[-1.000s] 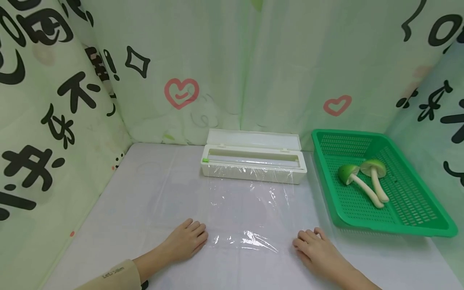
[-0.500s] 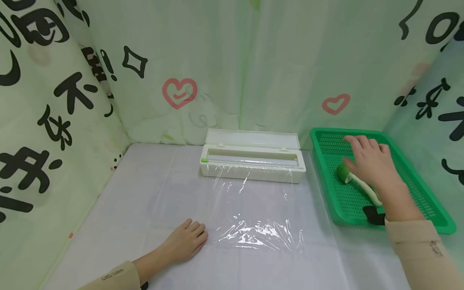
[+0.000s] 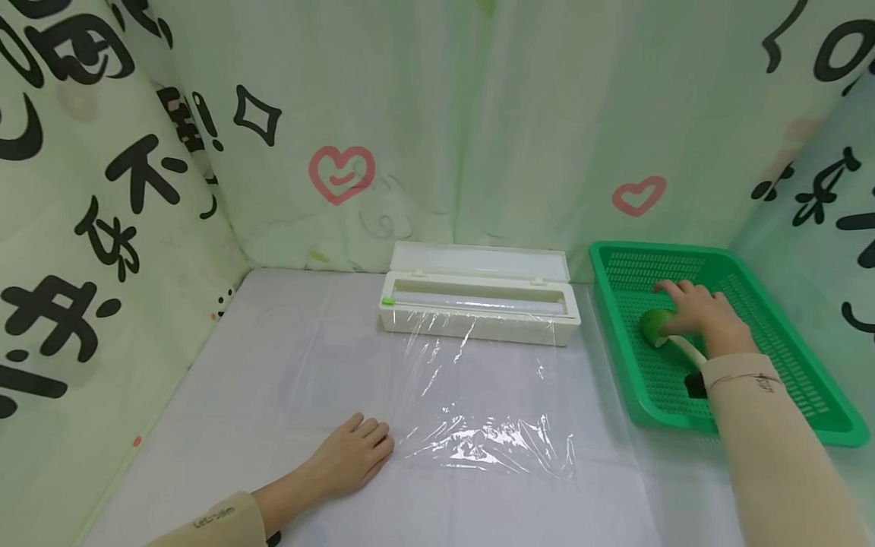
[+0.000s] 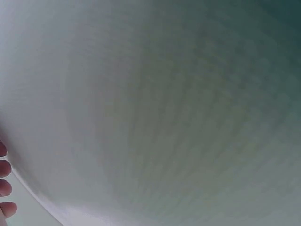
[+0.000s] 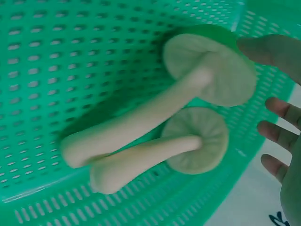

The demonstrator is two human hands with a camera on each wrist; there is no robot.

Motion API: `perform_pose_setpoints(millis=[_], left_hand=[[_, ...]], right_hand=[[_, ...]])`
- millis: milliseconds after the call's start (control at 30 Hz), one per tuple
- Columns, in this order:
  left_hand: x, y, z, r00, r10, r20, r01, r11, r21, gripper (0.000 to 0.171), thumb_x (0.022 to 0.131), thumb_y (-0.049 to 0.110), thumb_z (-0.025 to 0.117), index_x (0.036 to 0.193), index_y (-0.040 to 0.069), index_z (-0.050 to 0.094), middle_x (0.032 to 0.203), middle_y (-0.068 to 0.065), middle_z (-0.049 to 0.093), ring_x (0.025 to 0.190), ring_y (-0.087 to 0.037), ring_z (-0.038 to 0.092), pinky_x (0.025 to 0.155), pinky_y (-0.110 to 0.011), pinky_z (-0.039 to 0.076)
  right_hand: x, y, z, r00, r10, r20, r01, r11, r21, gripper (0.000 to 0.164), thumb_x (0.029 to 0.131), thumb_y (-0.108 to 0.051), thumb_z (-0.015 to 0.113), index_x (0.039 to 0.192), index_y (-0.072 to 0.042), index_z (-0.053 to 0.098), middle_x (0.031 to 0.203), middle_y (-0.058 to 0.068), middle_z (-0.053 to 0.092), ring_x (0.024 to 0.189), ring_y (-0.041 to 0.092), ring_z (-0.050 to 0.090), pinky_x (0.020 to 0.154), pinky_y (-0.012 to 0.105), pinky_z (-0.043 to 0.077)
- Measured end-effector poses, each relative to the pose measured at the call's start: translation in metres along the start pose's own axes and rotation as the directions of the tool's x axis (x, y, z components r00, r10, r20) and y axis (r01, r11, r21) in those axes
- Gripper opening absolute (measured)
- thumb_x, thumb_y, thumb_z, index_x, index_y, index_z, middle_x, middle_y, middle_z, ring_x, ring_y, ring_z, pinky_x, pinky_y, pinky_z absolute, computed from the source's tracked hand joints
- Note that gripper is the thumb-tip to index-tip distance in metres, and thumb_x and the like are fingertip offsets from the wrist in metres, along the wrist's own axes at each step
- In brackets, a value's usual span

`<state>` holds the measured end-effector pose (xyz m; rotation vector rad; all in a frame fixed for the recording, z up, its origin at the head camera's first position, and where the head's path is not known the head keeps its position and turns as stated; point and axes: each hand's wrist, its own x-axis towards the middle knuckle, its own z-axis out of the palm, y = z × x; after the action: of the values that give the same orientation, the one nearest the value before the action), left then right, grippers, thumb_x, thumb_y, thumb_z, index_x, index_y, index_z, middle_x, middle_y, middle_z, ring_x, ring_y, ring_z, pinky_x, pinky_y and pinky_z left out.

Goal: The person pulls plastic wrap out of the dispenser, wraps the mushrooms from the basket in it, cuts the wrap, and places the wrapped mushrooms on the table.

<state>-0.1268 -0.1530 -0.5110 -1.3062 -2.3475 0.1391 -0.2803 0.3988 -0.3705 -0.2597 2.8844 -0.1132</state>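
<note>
In the head view my left hand (image 3: 352,456) rests on the white tabletop at the near left edge of a sheet of clear cling film (image 3: 478,441). Only its fingertips (image 4: 5,188) show in the left wrist view. Over the green basket (image 3: 645,406), my right hand (image 3: 704,315) reaches down with spread fingers. One green-capped mushroom (image 3: 654,327) shows beside its thumb, and the hand hides the other. Both mushrooms (image 5: 136,122) lie side by side in the right wrist view, with pale stems and gills. The thumb (image 5: 263,49) is right at the green cap's edge.
A white cling film dispenser (image 3: 478,328) stands at the back of the table with its lid (image 3: 478,262) raised and a green slider (image 3: 388,301) at its left end. Its film stretches toward the front. Printed pale green curtains (image 3: 410,114) enclose the back and sides.
My right hand has left the film's near right corner and moved over into the basket, then lower toward the mushrooms. The film's front edge now lies wrinkled. The left hand has stayed put.
</note>
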Motion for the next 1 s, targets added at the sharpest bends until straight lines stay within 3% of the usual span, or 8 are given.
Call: perform_pose_setpoints(millis=[367,567,1000], left_hand=[[-0.004,0.001,0.001,1.0,-0.025,0.012,0.025,1.0,-0.008,0.04,0.099,0.028,0.016,0.089,0.016,0.053,0.087,0.002,0.05,0.074,-0.014,0.044,0.07,-0.029,0.036],[-0.003,0.001,0.001,0.999,-0.027,0.024,0.027,1.0,-0.009,0.039,0.099,0.028,0.017,0.09,0.016,0.054,0.088,0.003,0.051,0.075,-0.014,0.044,0.071,-0.029,0.036],[-0.002,0.0,0.002,1.0,0.0,0.023,0.0,1.0,0.014,0.039,0.099,0.027,0.016,0.092,0.016,0.053,0.088,0.003,0.05,0.075,-0.014,0.044,0.069,-0.029,0.036]], right_hand=[[0.001,0.009,0.034,0.995,0.079,-0.054,-0.078,0.997,0.016,0.095,0.068,-0.053,0.071,0.133,0.0,0.026,0.124,0.035,0.025,0.111,0.057,0.024,0.084,0.068,0.02],[0.004,0.009,0.045,0.987,0.125,-0.1,-0.123,0.992,0.025,0.097,0.069,-0.051,0.07,0.133,0.004,0.022,0.128,0.037,0.021,0.113,0.06,0.021,0.086,0.069,0.018],[0.009,0.011,0.049,0.986,0.132,-0.099,-0.13,0.991,0.03,0.087,0.072,-0.042,0.071,0.13,0.003,0.023,0.123,0.037,0.023,0.108,0.059,0.024,0.084,0.069,0.019]])
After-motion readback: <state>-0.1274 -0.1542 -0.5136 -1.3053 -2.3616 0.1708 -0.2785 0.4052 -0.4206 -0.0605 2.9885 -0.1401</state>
